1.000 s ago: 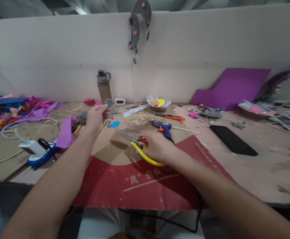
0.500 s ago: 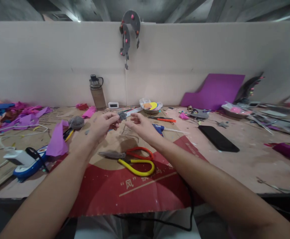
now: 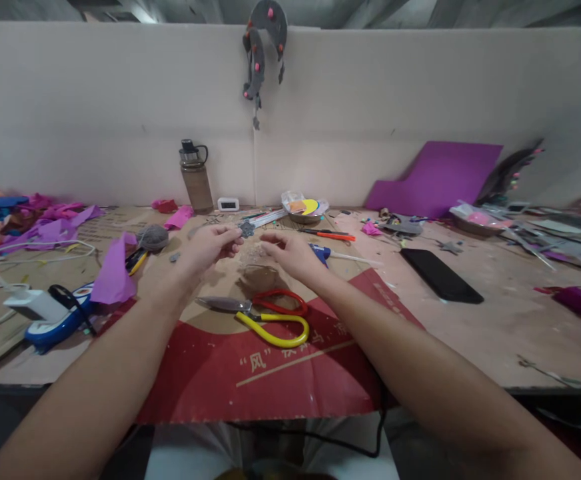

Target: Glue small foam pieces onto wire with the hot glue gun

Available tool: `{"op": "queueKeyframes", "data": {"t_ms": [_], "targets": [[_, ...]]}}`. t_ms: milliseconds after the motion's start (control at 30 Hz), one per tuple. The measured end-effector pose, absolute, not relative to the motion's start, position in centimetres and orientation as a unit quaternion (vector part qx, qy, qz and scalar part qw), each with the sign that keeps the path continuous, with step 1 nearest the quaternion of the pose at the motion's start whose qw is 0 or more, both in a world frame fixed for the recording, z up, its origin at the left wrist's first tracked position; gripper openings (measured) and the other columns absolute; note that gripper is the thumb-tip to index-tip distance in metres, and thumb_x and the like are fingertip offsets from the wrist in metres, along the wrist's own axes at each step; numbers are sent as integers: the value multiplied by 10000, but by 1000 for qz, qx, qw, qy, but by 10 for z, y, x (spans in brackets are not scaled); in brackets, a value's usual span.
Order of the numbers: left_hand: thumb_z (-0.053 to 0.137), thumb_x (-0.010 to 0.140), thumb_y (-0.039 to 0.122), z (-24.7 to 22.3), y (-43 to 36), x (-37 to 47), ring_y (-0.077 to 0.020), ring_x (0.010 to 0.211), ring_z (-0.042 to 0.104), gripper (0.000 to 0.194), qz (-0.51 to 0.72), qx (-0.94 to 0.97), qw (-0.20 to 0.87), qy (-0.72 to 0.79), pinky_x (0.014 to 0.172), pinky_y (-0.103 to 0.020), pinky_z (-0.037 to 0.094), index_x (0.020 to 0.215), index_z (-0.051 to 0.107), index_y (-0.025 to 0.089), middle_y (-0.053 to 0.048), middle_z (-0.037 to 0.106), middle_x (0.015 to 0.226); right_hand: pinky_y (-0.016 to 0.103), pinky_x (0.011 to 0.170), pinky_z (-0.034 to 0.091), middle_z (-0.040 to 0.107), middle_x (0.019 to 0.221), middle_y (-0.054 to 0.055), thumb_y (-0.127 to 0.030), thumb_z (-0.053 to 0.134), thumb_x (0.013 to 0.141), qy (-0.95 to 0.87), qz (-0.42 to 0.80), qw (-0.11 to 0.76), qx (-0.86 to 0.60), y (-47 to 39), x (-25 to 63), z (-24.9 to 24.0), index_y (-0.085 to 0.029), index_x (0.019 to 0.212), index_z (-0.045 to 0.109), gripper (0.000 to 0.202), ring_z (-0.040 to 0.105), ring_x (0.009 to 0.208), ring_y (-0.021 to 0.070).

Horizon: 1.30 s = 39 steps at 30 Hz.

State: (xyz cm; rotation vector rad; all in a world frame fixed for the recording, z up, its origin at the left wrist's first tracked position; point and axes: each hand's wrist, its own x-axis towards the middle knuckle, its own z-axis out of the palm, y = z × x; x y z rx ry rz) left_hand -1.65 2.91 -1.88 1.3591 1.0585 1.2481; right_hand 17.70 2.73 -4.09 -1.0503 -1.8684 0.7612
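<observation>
Left hand point(image 3: 211, 247), small grey piece point(image 3: 247, 229), right hand point(image 3: 290, 257): nearly in one row over the cardboard point(image 3: 195, 373)

At the far left, a strip of purple cloth point(image 3: 114, 272) lies beside a ball of grey yarn point(image 3: 153, 238). Next comes the left hand, its thumb and forefinger pinched together on the small grey piece, which sits right at the fingertips, toward the other hand. The left hand is therefore the nearer one. (The piece is too small to tell its outline or long axis.)

Closer to the person, below the gap between the hands, scissors point(image 3: 256, 318) lie on the cardboard, touched by neither hand; they run sideways, blades to the left, red and yellow handles to the right.

Then the right hand, fingers curled, its tips facing the grey piece across a small gap; whether they pinch anything thin, such as a thread, I cannot tell. Just past it, a blue glue gun point(image 3: 320, 254) is partly hidden. Farther right, a black phone point(image 3: 440, 275) lies flat on the table point(image 3: 470, 343).
</observation>
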Motion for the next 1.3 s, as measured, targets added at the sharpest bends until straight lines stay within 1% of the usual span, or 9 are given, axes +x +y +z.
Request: {"op": "queueKeyframes", "data": {"t_ms": [133,300,400,533,733,867,1000,1100,1300], "targets": [[755,702,343,-20,22,-6,-77,523,526,237,471,594,492,429,493,-193,397,673,674,122,-32,616,642,219,567,430,636,806,23,-370,527,837,-641,469,467,-389,25,176,-35,-166,857,629,229,578,664,109],[746,732,381,-21,20,-1,-88,532,546,282,471,559,542,414,512,-210,428,724,673,109,-53,646,669,198,528,365,548,618,-28,-341,618,753,-593,519,498,-361,23,175,-36,-171,675,546,200,486,555,73],[711,765,409,-20,21,0,-106,557,579,305,495,503,583,403,536,-229,467,803,682,107,-71,667,706,208,524,353,548,608,-29,-331,599,752,-574,522,511,-369,24,175,-37,-174,670,540,187,474,540,73],[773,708,335,-22,18,4,-103,597,607,273,490,510,590,390,575,-219,484,855,680,124,-55,682,752,225,535,351,552,612,-29,-338,598,746,-572,500,534,-371,26,174,-40,-174,687,553,180,463,542,79],[814,622,299,-24,9,14,-78,527,538,261,510,528,545,404,540,-203,435,709,641,123,4,589,592,224,555,360,529,637,-40,-364,607,725,-592,491,524,-365,26,172,-42,-179,715,552,193,469,575,80],[798,621,315,-26,11,14,-87,540,537,247,515,557,493,425,540,-221,419,687,645,132,-3,604,622,222,562,373,554,729,-28,-468,607,735,-582,504,519,-371,25,172,-41,-188,799,566,290,507,629,92],[787,633,324,-31,14,13,-92,532,530,226,499,598,466,420,546,-233,414,680,661,141,0,608,611,232,562,350,536,661,-25,-439,601,742,-606,471,517,-378,26,173,-42,-176,711,567,267,466,601,91],[793,624,334,-31,13,16,-92,527,525,237,490,584,496,416,547,-237,412,666,659,143,-2,604,604,240,558,327,492,594,-34,-415,598,745,-616,456,521,-377,27,174,-43,-175,637,534,271,420,566,84],[817,607,345,-30,10,18,-83,522,516,273,502,525,554,408,537,-225,400,686,658,137,1,597,602,239,559,365,541,677,-21,-501,646,691,-536,569,522,-340,25,173,-41,-184,728,558,331,460,591,93]]}}
